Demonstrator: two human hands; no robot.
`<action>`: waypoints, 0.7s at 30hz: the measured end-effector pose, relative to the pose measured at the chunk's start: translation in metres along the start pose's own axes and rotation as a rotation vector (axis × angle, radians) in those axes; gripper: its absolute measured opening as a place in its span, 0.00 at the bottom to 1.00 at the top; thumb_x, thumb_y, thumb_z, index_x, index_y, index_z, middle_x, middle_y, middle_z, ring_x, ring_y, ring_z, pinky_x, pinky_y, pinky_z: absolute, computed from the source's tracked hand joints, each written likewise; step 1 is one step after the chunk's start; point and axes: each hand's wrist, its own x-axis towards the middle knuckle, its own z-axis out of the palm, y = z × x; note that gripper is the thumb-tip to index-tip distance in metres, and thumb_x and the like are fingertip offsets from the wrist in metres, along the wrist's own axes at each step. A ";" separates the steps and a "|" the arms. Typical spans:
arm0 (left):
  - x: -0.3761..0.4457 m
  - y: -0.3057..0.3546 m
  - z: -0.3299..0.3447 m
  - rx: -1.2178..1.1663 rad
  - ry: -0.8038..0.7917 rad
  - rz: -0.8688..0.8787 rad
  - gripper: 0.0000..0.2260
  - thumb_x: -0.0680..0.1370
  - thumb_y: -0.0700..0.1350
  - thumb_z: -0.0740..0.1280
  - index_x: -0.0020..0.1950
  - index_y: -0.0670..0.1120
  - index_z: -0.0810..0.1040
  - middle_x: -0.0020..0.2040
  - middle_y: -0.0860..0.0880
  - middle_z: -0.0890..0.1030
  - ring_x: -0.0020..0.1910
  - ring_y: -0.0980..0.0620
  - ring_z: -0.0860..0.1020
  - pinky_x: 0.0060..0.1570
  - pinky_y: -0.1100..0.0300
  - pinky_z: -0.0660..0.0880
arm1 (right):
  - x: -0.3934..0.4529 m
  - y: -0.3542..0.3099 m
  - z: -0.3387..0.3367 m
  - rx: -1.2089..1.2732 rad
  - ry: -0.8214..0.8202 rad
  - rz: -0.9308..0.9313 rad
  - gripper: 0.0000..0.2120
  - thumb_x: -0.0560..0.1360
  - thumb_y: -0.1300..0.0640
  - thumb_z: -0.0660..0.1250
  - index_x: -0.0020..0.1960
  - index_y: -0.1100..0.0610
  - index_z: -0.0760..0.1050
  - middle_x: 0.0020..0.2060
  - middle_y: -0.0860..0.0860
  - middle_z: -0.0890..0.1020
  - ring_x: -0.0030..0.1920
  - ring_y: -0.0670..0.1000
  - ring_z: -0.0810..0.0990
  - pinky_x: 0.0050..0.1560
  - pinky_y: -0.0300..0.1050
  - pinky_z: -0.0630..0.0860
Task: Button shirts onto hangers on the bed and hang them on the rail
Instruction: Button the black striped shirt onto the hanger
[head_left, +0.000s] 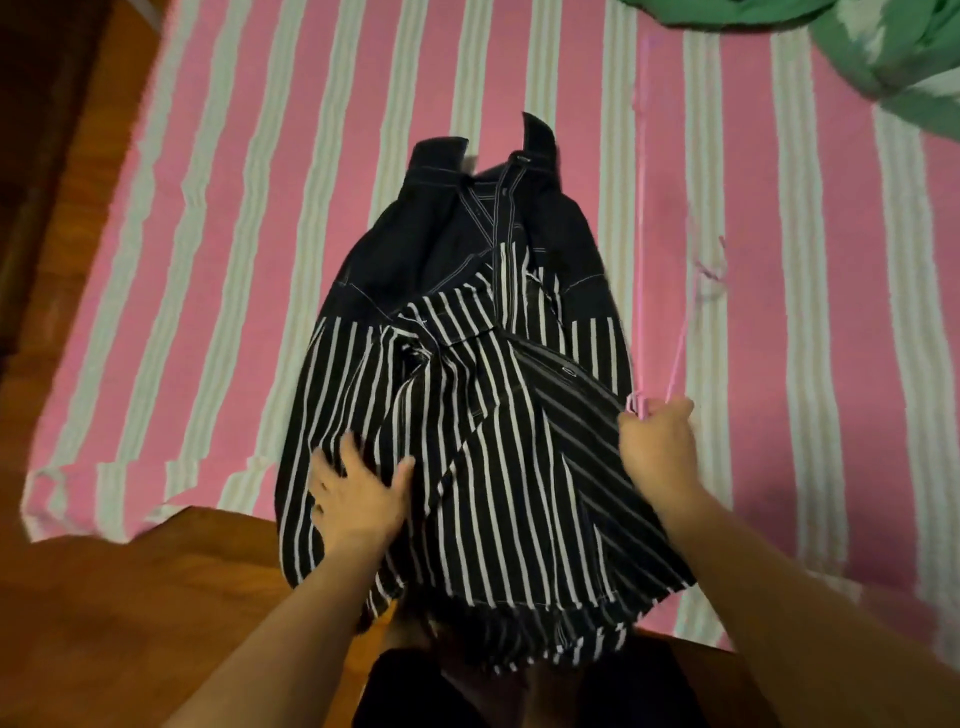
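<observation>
From the head view I see the striped shirt (467, 395) lying collar-away on the bed (218, 218), its hem hanging over the near edge. My left hand (358, 493) lies flat on it, fingers spread. My right hand (657, 441) has its grip clamped on the pink hanger (641, 260) beside the shirt. A green cloth (883, 47) lies far right.

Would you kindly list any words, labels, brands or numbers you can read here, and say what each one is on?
None: no readable text anywhere.
The striped shirt shows only stripes, stitching and buttons.
The bed sheet, pink hanger and green cloth carry no print.
</observation>
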 end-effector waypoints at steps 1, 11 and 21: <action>0.014 -0.008 -0.002 -0.115 0.061 -0.022 0.38 0.79 0.69 0.58 0.83 0.53 0.49 0.83 0.41 0.48 0.81 0.36 0.51 0.76 0.35 0.57 | -0.005 -0.003 0.010 -0.048 0.014 -0.077 0.19 0.74 0.52 0.69 0.60 0.57 0.66 0.48 0.54 0.79 0.46 0.57 0.81 0.44 0.54 0.80; 0.112 -0.084 -0.080 -0.186 -0.096 0.139 0.10 0.85 0.45 0.57 0.62 0.45 0.75 0.59 0.43 0.78 0.54 0.41 0.76 0.60 0.46 0.73 | -0.038 -0.058 0.088 -0.475 0.101 -0.260 0.12 0.72 0.60 0.66 0.50 0.58 0.65 0.39 0.55 0.74 0.43 0.62 0.75 0.49 0.55 0.73; 0.319 -0.123 -0.304 0.112 0.469 0.213 0.19 0.74 0.47 0.69 0.60 0.40 0.71 0.58 0.29 0.72 0.58 0.27 0.71 0.57 0.33 0.71 | -0.120 -0.087 0.094 -0.257 0.179 -0.189 0.15 0.74 0.56 0.71 0.55 0.60 0.68 0.42 0.54 0.78 0.39 0.56 0.76 0.34 0.44 0.66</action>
